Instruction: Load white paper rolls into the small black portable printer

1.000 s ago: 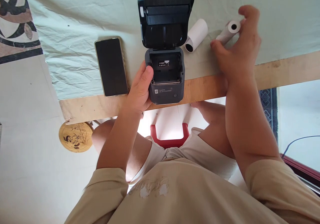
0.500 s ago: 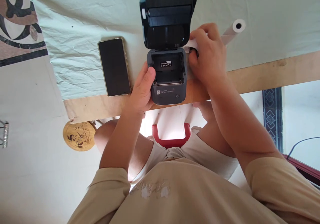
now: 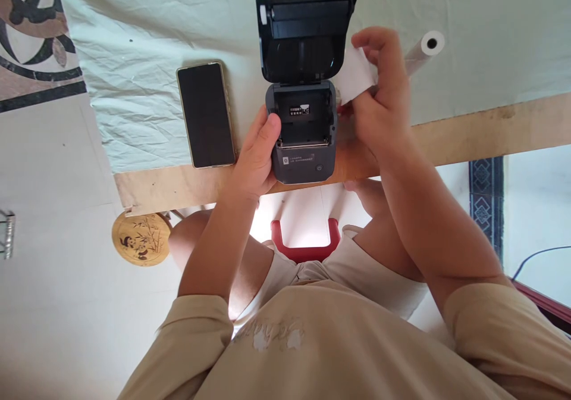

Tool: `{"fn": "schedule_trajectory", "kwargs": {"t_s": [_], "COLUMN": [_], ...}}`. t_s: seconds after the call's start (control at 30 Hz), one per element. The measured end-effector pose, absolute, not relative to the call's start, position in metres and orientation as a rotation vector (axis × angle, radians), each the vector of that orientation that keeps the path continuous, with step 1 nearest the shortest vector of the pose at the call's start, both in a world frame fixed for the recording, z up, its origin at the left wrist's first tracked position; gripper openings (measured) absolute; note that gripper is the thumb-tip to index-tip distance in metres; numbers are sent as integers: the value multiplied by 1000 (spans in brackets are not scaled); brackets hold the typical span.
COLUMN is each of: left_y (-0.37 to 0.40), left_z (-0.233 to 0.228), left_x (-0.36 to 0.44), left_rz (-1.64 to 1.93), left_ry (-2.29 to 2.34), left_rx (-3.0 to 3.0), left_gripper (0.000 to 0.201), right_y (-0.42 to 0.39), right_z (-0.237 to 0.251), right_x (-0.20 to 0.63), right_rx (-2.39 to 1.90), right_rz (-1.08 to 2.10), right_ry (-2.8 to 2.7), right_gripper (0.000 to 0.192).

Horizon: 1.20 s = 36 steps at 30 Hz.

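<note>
A small dark label printer (image 3: 304,165) stands at the table's front edge with its black lid (image 3: 307,31) raised. Its paper bay shows a small black-and-white sticker and no roll. My left hand (image 3: 259,150) grips the printer's left side, thumb on the rim. Just right of the printer, my right hand (image 3: 386,90) holds a white paper roll (image 3: 354,75) between thumb and fingers; part of the roll is hidden behind the lid and fingers. Beyond that hand lies another white paper roll (image 3: 423,52), its dark core facing up.
A smartphone (image 3: 206,114) with a dark screen lies left of the printer. Pale green cloth (image 3: 147,90) covers the table, whose wooden edge (image 3: 491,123) is bare. Below are a round wooden stool top (image 3: 141,238) and a red curved frame (image 3: 306,254) between my legs.
My right hand has turned and lifted slightly, so more of the white paper roll shows. The printer has shifted a little up and right with my left hand still on it.
</note>
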<state>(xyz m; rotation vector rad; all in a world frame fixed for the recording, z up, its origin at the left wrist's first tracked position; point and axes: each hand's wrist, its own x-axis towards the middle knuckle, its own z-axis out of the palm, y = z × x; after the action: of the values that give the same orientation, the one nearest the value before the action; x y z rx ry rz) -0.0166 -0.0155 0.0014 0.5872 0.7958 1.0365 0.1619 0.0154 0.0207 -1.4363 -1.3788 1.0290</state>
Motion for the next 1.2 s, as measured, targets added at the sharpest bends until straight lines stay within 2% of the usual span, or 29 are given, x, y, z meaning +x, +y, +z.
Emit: {"fn": "schedule_trajectory", "kwargs": {"t_s": [0.13, 0.23, 0.37, 0.57, 0.63, 0.73, 0.8, 0.87, 1.03, 1.2], "left_y": [-15, -16, -16, -13, -11, -10, -11, -10, -4, -3], "left_z": [1, 0, -2, -1, 1, 3, 2, -1, -4, 12], "left_x": [-15, -13, -13, -17, -19, -19, -16, -12, -5, -14], "left_rz": [1047, 1025, 1020, 1023, 1019, 1026, 1057, 1083, 1133, 1126], "left_ry": [837, 836, 863, 822, 795, 838, 919, 955, 945, 1232], "left_rx": [581, 600, 577, 551, 548, 562, 606, 691, 820, 1255], "left_gripper": [30, 32, 37, 49, 51, 44, 38, 32, 42, 33], "right_y": [14, 13, 11, 14, 15, 15, 15, 14, 12, 6], "right_z": [10, 6, 8, 10, 14, 19, 20, 19, 12, 10], "right_x": [164, 168, 170, 174, 176, 178, 179, 178, 178, 181], "right_rx": [-1370, -1425, -1412, -1349, -1271, -1176, -1191, -1226, -1271, -1263], "right_rz": [1294, 1235, 1116, 1263, 1388, 1573, 1607, 1605, 1530, 1487], "right_ry": [-1178, -1289, -1392, -1087, -941, -778, -771, -790, -870, -884], "right_gripper": [33, 23, 26, 19, 21, 35, 36, 35, 38, 37]}}
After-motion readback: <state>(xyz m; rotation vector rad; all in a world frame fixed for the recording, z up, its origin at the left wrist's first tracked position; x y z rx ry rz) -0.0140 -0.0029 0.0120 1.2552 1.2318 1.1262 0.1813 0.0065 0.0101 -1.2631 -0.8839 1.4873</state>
